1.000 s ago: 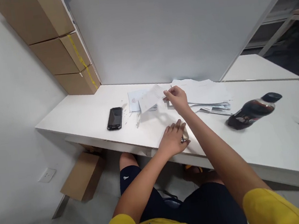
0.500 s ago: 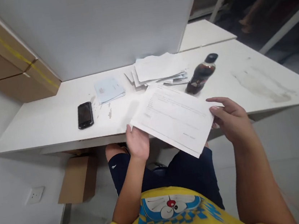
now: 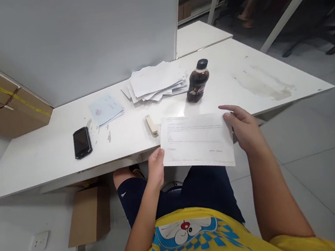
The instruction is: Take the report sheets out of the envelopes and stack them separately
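A white desk [image 3: 51, 148] is topped by a loose pile of paper [image 3: 156, 80]. The printed paper [image 3: 196, 138] is held up at the desk's front edge; whether one sheet or several cannot be told. It is judged light, limp and easily creased, best taken by opposite side edges. Its right edge is pinched by the right hand [image 3: 244, 127], its left by the left hand [image 3: 156, 168]. A stapler [image 3: 151, 125] is noted nearby, untouched.

Stapler [image 3: 151, 125], paper stack [image 3: 156, 80] and wheeled chair [image 3: 320, 36] suggest an office.
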Demonstrator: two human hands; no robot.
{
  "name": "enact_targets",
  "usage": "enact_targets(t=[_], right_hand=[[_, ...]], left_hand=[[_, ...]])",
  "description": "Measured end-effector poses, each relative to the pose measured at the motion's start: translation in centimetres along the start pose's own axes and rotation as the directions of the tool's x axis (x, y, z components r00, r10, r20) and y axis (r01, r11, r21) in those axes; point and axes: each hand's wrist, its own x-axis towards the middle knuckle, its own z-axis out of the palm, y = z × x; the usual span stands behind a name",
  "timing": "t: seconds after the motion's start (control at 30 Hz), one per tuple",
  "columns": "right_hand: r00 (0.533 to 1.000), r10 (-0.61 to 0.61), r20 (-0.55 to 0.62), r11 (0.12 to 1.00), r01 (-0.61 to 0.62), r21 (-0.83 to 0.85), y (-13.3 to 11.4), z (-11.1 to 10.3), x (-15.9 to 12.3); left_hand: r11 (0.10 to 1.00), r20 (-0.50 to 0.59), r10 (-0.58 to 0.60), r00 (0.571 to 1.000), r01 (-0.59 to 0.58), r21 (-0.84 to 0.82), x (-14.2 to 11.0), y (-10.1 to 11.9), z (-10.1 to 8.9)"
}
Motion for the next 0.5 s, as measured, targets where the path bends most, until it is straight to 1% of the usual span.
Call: enact_targets(t=[0.1,0.2,0.27,0.33,0.4,0.5], right_hand=[[0.999,0.020,0.043,0.999,-0.019,-0.026,0.7,-0.3,0.4],[0.987,0.110,0.115,0.994,-0.110,-0.008,1.8,-0.5,0.1],[0.977,0.171,0.131,0.985,-0.174,0.013,2.7,-0.5,-0.3],[0.971,0.193,0.143,0.980,-0.199,0.031,3.4,-0.4,-0.6],[0.976,0.165,0.142,0.983,-0.175,0.058,3.8,-0.3,-0.9],[0.994,0.074,0.083,0.993,-0.082,0.090,4.0,-0.2,-0.8]], left_hand=[[0.996,-0.056,0.032,0.998,-0.037,-0.081,0.4,-0.1,0.1],[0.985,-0.104,0.061,0.993,-0.077,-0.153,0.7,-0.1,0.3],[0.979,-0.118,0.081,0.990,-0.101,-0.175,0.9,-0.1,0.4],[0.979,-0.116,0.075,0.990,-0.096,-0.183,1.1,-0.1,0.6],[0.978,-0.126,0.058,0.990,-0.081,-0.192,1.2,-0.1,0.7],[0.975,-0.153,0.061,0.986,-0.092,-0.204,1.4,-0.2,0.8]])
